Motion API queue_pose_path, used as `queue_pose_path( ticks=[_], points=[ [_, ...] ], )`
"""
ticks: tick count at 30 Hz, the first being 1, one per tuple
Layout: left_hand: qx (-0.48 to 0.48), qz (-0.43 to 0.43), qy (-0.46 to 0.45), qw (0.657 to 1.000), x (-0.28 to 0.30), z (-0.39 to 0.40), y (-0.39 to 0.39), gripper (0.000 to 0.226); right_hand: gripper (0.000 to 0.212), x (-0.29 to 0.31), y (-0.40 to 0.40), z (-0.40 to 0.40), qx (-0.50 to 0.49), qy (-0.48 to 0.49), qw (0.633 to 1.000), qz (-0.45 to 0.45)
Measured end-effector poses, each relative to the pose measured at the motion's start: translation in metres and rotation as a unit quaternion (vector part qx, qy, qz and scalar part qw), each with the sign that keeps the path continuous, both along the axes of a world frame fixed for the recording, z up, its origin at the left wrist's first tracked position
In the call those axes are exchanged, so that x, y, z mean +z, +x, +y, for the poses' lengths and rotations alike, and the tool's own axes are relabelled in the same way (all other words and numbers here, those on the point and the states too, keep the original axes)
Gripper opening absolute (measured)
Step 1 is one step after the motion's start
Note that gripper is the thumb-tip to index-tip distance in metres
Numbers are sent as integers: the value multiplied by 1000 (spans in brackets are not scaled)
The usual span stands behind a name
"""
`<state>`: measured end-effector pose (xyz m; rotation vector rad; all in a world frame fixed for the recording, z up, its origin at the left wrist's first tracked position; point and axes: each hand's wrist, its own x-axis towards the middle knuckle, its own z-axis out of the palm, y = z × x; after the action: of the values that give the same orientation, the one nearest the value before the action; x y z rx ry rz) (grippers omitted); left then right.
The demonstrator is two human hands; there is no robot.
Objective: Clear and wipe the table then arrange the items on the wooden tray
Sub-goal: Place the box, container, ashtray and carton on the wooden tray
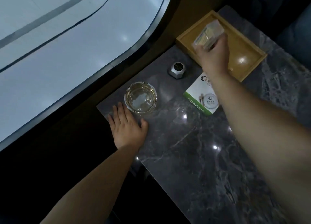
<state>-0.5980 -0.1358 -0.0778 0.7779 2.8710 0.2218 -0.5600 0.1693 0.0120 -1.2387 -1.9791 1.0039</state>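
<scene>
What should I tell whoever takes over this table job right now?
Left hand: flat on the table, open, touching the near side of the glass ashtray.
Right hand: holding a clear box above the wooden tray.
On the table: ashtray, small metal holder, printed card partly under the right forearm.
Done: table looks cleared; wiping can't be confirmed.
Left: set the box down, then move the ashtray, holder and card onto the tray.
</scene>
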Motion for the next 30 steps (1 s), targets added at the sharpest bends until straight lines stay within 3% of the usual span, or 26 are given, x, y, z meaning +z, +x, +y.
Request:
queue_pose_path(
  ticks=[8,11,19,27,30],
  points=[
    [7,20,18,1000,-5,0,-1,78,42,-44,-64,70,46,19,991,-125],
    [8,21,24,999,-5,0,0,77,42,-59,-68,75,58,33,989,-133],
    [6,15,19,1000,-4,1,0,76,65,-67,-66,81,60,35,976,-208],
    [6,8,14,1000,-2,1,0,76,102,-51,-50,71,43,-27,986,-158],
    [6,4,9,1000,-1,0,0,77,84,-34,-24,44,29,45,986,-159]
  ],
)
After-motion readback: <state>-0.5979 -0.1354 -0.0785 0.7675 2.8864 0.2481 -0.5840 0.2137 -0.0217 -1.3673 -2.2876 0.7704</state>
